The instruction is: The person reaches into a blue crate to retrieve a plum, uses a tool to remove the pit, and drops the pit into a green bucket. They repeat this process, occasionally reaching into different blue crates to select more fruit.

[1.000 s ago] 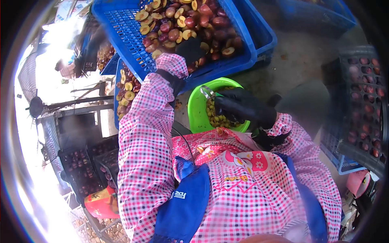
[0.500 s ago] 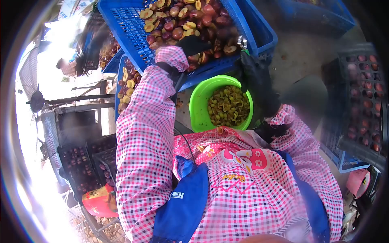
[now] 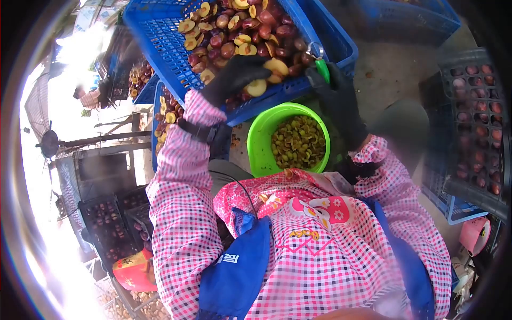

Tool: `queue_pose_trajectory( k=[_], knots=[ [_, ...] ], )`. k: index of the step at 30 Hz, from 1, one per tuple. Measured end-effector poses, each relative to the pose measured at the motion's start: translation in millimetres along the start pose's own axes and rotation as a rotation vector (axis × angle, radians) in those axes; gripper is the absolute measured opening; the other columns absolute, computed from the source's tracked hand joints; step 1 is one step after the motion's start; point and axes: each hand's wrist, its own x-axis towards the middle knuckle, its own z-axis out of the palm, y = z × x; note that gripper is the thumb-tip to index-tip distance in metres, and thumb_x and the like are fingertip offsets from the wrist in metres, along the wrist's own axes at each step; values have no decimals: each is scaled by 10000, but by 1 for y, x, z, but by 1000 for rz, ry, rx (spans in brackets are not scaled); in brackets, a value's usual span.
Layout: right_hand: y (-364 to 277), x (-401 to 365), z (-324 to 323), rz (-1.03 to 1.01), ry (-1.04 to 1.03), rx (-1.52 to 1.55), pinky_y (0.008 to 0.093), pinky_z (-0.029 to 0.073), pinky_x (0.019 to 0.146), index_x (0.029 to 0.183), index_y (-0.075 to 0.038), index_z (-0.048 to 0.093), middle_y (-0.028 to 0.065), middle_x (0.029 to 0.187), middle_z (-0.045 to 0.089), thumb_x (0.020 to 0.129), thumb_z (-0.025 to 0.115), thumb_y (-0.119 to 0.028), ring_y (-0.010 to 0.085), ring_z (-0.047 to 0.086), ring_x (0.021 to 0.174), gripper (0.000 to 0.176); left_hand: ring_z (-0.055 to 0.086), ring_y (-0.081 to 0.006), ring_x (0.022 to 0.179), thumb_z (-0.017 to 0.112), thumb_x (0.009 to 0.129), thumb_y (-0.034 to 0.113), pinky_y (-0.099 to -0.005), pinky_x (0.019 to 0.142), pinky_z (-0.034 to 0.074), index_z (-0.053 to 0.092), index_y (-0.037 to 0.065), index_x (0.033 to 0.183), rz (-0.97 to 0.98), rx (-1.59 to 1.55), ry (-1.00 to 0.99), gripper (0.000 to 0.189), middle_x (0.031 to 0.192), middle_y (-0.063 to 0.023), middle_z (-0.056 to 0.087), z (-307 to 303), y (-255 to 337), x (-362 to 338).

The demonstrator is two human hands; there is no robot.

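Note:
My left hand (image 3: 234, 79), in a black glove, is over the near side of a blue crate (image 3: 160, 45) of plums. Its curled fingers close on a cut plum half (image 3: 256, 87), yellow flesh facing up. Another plum half (image 3: 276, 68) lies right at the fingertips. My right hand (image 3: 341, 104), also gloved in black, is wrapped around the green handle of a pitting tool (image 3: 322, 69) with a metal loop end pointing at the crate's right corner. Below and between the hands stands a bright green bucket (image 3: 256, 141) holding small yellow-brown scooped pieces (image 3: 298, 141).
Whole and halved plums (image 3: 234, 32) fill the crate. A second blue crate (image 3: 159, 96) of cut plums stands at its left. On the right, a black tray (image 3: 477, 133) of plums rests over a blue crate (image 3: 464, 210). Dark crates (image 3: 104, 224) with fruit stand lower left.
My left hand has drawn back left and toward me, and plum halves now show at its fingers. My right hand has tilted, exposing more of the tool's green handle. The view has shifted slightly.

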Motion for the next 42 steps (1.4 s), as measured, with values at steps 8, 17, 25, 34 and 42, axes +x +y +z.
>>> queue_pose_trajectory(
  k=[8,17,25,34,42],
  knots=[
    [11,-28,17,-28,-199,-50,357,477,680,1023,1,592,125,867,628,866,673,-237,188,598,748,297,625,-163,934,427,999,417,-278,826,497,540,-44,1216,-130,-1044,298,522,1069,-94,640,114,10,-62],
    [19,-50,20,-263,-434,-653,437,478,591,852,-75,625,153,699,624,876,612,-398,365,620,675,323,638,-143,872,309,976,575,-278,771,520,599,0,1084,-245,-940,446,653,997,-90,651,119,-18,-89],
    [20,-51,22,-218,-516,-570,443,477,616,847,-50,631,179,722,626,879,600,-403,372,615,686,356,612,-109,829,361,964,571,-269,731,507,606,-1,983,-214,-878,578,623,925,-67,648,125,-10,-88],
    [4,-44,18,333,-820,-184,380,441,563,885,-11,615,73,659,615,950,503,-404,238,593,584,413,569,-75,700,348,984,541,-253,656,460,628,-6,867,-123,-422,660,625,759,-36,636,126,15,-87],
    [17,-61,20,584,-1041,503,235,239,358,774,-69,549,-18,485,418,999,392,-413,67,365,367,441,593,-111,603,341,1002,494,-244,529,481,611,-42,875,75,-498,817,614,711,-81,635,132,-4,-90]
  ],
)
